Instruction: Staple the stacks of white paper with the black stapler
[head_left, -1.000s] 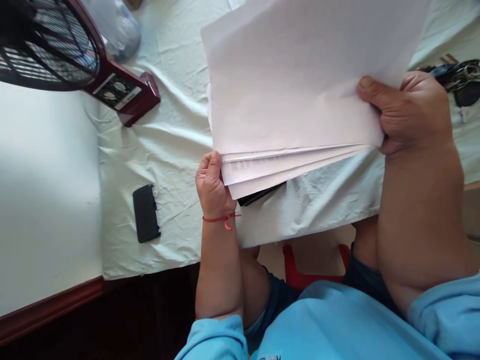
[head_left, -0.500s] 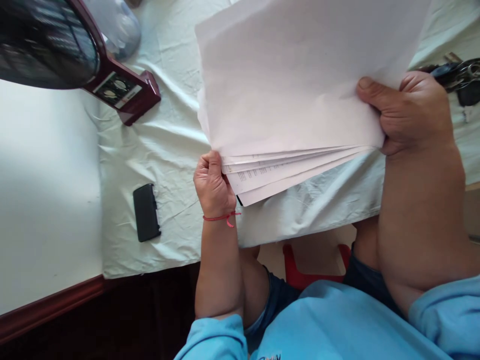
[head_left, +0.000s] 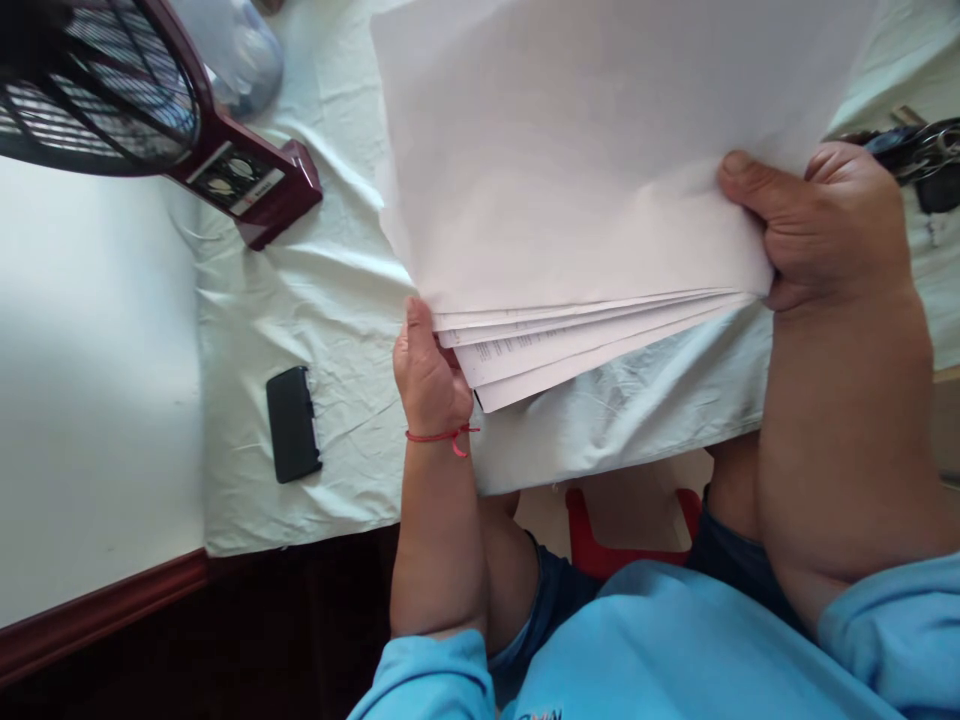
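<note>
A stack of white paper sheets (head_left: 577, 180) is held up over the cloth-covered table, its lower edges fanned out. The top sheet shows a blank side, while lines of print show on a sheet lower in the fan. My right hand (head_left: 832, 225) grips the stack's right side, thumb on top and fingers hidden beneath. At the lower left corner, my left hand (head_left: 431, 365) closes on the sheets, its thumb extended along the edge and its other fingers mostly behind the paper. A red string bracelet circles the left wrist.
A dark red fan (head_left: 247, 190) stands at the upper left, before a clear plastic container (head_left: 236, 60). A black phone-like object (head_left: 293, 425) lies on the pale tablecloth (head_left: 345, 450). Keys (head_left: 937, 160) lie at the far right. A red stool (head_left: 585, 535) shows below the table.
The top sheet's left side has shifted a little to the left. My left thumb has straightened upward at the corner. The right hand has barely moved.
</note>
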